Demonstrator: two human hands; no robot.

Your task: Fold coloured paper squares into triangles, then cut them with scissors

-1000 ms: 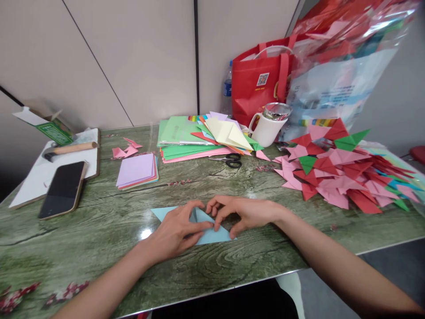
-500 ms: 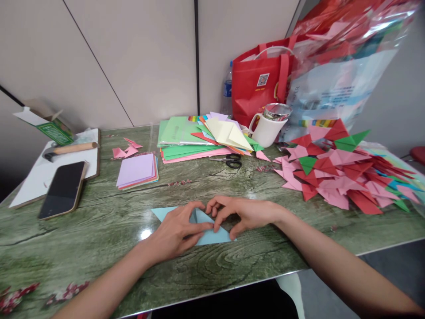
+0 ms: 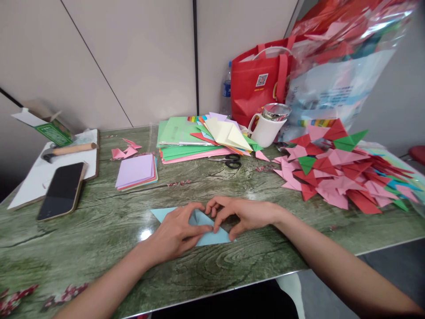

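Observation:
A light blue sheet of origami paper (image 3: 212,238), folded into a slanted four-sided shape, lies on the table in front of me. Across its middle rests my left hand (image 3: 179,228), with thumb and index finger curved round a raised fold and gripping it. My right hand (image 3: 230,217) is bent over the right part of the sheet. Its index fingertip meets the fold beside my left thumb, and its thumb is down by the right corner. The left tip of the paper sticks out past my left hand; my fingers cover much of the middle.
Square paper sheets (image 3: 135,170) lie beyond my left hand, near a phone (image 3: 62,190) and a hammer (image 3: 73,149). Farther back are a paper stack (image 3: 182,133), scissors (image 3: 232,161) and a mug (image 3: 267,128). Folded paper pieces (image 3: 341,173) are heaped at right.
The view has shifted very slightly. Both hands stay at the same place on the blue paper, and the fold looks almost the same.

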